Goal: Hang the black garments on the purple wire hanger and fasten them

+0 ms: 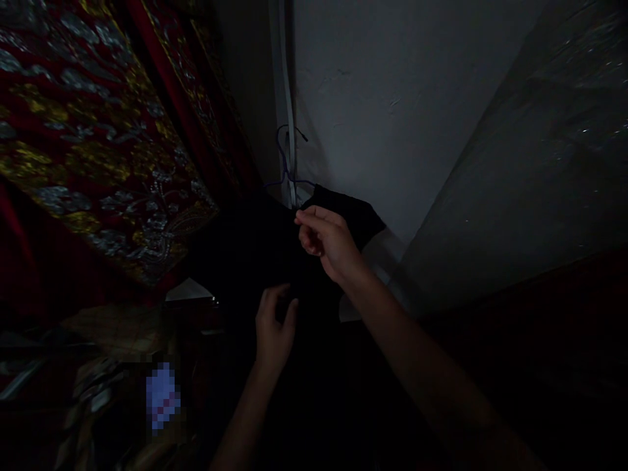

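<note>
A black short-sleeved garment (260,242) hangs from a thin blue hanger (283,154) near the corner of the wall. My right hand (330,241) is at its neckline, with thumb and forefinger pinched together. Whatever those fingertips may hold is too dark and small to make out. Lower down, in front of the garment's chest, is my left hand (275,324), its thumb and fingers apart and bent. I see nothing held in it, and whether it touches the cloth cannot be told in this dim light.
A pale strip or cable (288,85) runs down the wall behind the hanger. Red cloth with gold and silver embroidery (98,144) covers the upper left. Clear plastic sheeting (530,170) spans the right side. Dim, jumbled items (103,392) lie at lower left, one part pixelated.
</note>
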Demonstrator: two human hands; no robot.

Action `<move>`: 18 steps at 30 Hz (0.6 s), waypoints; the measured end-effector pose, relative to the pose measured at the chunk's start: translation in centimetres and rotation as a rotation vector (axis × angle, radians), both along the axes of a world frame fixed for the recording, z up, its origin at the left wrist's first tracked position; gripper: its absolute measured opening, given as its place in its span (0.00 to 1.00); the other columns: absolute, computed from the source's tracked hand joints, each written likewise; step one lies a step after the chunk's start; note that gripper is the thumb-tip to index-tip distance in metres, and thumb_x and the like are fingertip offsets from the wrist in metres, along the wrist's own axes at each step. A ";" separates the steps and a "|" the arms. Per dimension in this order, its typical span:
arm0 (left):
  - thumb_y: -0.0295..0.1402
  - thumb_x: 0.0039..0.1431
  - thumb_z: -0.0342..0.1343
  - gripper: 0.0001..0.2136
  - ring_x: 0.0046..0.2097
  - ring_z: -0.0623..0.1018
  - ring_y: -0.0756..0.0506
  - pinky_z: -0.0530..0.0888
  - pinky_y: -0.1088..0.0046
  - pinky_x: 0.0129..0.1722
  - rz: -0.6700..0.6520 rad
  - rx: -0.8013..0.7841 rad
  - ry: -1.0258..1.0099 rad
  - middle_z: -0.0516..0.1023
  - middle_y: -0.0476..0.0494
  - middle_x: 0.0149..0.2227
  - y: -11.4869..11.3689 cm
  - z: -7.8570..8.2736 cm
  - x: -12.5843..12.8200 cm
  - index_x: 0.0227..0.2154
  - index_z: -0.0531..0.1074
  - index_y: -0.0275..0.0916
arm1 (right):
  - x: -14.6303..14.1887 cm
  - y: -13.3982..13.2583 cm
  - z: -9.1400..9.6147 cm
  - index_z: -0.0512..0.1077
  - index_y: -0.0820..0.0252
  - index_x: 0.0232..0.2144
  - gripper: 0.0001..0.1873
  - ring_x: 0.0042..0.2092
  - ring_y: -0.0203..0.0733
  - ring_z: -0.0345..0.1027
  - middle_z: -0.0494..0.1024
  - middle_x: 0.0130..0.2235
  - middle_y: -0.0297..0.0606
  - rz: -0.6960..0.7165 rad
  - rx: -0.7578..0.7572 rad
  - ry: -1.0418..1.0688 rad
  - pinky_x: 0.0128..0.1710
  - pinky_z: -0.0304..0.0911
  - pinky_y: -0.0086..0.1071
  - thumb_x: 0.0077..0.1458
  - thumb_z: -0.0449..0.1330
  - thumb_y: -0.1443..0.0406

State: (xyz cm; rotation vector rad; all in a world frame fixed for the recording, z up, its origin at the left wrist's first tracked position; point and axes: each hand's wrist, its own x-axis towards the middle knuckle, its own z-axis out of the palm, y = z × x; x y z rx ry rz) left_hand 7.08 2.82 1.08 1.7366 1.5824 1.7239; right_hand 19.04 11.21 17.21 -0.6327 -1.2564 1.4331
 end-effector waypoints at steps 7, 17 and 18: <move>0.30 0.68 0.52 0.11 0.41 0.77 0.47 0.72 0.70 0.43 -0.026 0.373 0.284 0.78 0.45 0.40 4.9 14.3 -1.5 0.49 0.75 0.39 | 0.6 -0.4 0.0 0.66 0.58 0.26 0.15 0.18 0.27 0.55 0.66 0.17 0.25 -0.084 0.200 -0.099 0.18 0.46 0.23 0.56 0.64 0.56; 0.35 0.69 0.51 0.09 0.42 0.76 0.46 0.71 0.67 0.46 0.353 0.498 0.178 0.76 0.48 0.37 4.7 15.2 -5.0 0.38 0.74 0.39 | -0.9 2.0 -9.3 0.65 0.57 0.24 0.08 0.21 0.30 0.52 0.61 0.19 0.24 -0.156 0.044 -0.302 0.22 0.45 0.28 0.53 0.61 0.65; 0.37 0.70 0.50 0.09 0.44 0.75 0.46 0.70 0.66 0.47 0.402 0.474 0.097 0.76 0.49 0.37 4.3 15.0 -6.6 0.38 0.74 0.40 | -0.8 1.5 -10.3 0.65 0.57 0.24 0.09 0.21 0.31 0.52 0.61 0.19 0.24 -0.111 0.009 -0.303 0.22 0.45 0.28 0.52 0.61 0.64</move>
